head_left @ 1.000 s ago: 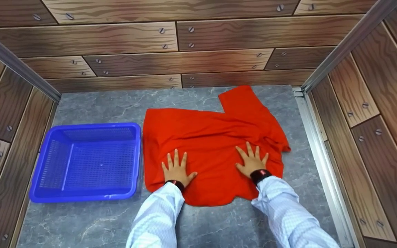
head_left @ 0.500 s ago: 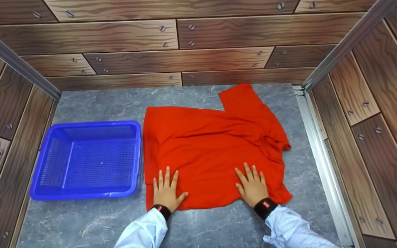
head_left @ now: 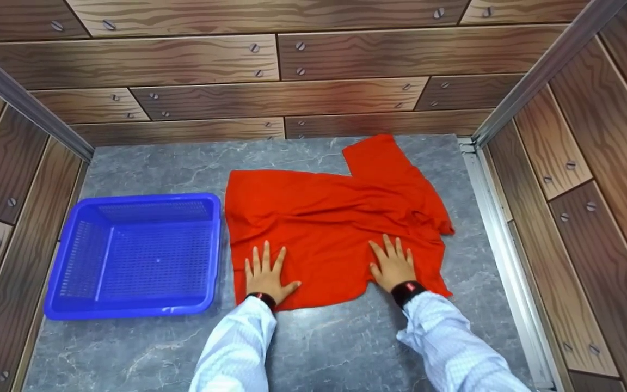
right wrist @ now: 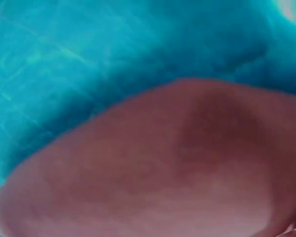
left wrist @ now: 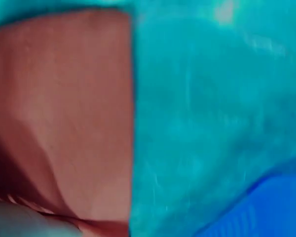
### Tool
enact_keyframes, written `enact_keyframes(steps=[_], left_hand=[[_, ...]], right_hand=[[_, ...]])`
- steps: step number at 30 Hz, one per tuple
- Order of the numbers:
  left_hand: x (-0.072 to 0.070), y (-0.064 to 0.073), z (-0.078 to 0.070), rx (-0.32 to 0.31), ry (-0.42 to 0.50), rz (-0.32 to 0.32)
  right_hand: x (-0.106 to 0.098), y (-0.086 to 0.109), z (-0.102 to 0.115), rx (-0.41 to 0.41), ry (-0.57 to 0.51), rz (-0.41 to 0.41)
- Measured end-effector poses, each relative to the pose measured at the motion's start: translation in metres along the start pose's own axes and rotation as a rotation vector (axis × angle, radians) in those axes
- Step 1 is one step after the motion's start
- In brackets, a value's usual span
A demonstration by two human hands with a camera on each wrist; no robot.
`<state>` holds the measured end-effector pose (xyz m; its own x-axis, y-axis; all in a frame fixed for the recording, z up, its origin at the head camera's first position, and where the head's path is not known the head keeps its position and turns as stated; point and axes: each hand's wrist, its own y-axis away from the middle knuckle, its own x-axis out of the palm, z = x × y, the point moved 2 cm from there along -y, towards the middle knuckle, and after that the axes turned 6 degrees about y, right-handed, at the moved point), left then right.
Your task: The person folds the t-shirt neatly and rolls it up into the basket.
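Note:
A red T-shirt lies spread sideways on the grey floor, creased through the middle, one sleeve pointing to the back. My left hand lies flat on its near left part, fingers straight and spread, thumb out to the right. On the near right part my right hand rests with straight, spread fingers, its heel by the near edge. In the left wrist view the shirt's straight edge shows, tinted brownish. A blurred brownish shape fills much of the right wrist view.
A blue plastic basket with perforated walls stands just left of the shirt; its corner shows in the left wrist view. Wood-patterned walls enclose the back and sides. A metal rail runs along the right side.
Both hands first slid toward me, then forward again. The shirt's near edge, drawn closer half a second ago, now lies further back, and its near right corner has moved back too.

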<state>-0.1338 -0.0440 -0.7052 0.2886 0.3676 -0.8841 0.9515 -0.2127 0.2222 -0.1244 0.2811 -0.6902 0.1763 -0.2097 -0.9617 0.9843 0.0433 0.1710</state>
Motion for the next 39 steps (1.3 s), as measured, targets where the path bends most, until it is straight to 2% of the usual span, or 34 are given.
enact_keyframes(steps=[4,7,9,12,14,16,17,19,20,22,24,27,32,39], left_hand=[[-0.010,-0.014,0.000,-0.032,-0.030,0.069],[-0.014,-0.018,0.001,-0.027,-0.032,0.076],[-0.013,-0.016,0.004,-0.018,-0.025,0.074],[-0.009,-0.005,0.012,0.001,-0.031,0.054],[-0.006,0.003,0.017,0.013,-0.040,0.024],[-0.003,0.009,0.020,0.029,-0.034,-0.018],[-0.002,0.012,0.021,0.036,-0.026,-0.036],[0.000,0.016,0.021,0.047,-0.007,-0.066],[0.001,0.017,0.021,0.049,0.007,-0.077],[0.002,0.020,0.019,0.050,0.033,-0.097],[0.003,0.021,0.017,0.042,0.037,-0.110],[0.005,0.022,0.015,0.023,0.044,-0.127],[0.008,0.026,0.013,0.003,0.073,-0.123],[0.007,0.035,0.012,0.006,0.086,-0.112]], right_hand=[[-0.003,-0.008,-0.004,0.010,-0.026,0.032],[-0.010,-0.010,-0.008,-0.006,-0.092,0.000],[-0.018,-0.007,-0.014,0.001,-0.196,-0.075],[-0.031,0.007,-0.032,0.075,-0.378,-0.289],[-0.038,0.020,-0.051,0.200,-0.438,-0.438],[-0.043,0.035,-0.069,0.374,-0.454,-0.507],[-0.045,0.042,-0.078,0.462,-0.458,-0.495],[-0.047,0.055,-0.089,0.617,-0.439,-0.381],[-0.047,0.060,-0.093,0.660,-0.434,-0.301],[-0.047,0.067,-0.096,0.691,-0.439,-0.150],[-0.047,0.069,-0.093,0.678,-0.440,-0.047],[-0.046,0.067,-0.082,0.620,-0.443,0.022],[-0.040,0.063,-0.064,0.503,-0.467,0.085],[-0.038,0.073,-0.054,0.311,-0.694,0.099]])
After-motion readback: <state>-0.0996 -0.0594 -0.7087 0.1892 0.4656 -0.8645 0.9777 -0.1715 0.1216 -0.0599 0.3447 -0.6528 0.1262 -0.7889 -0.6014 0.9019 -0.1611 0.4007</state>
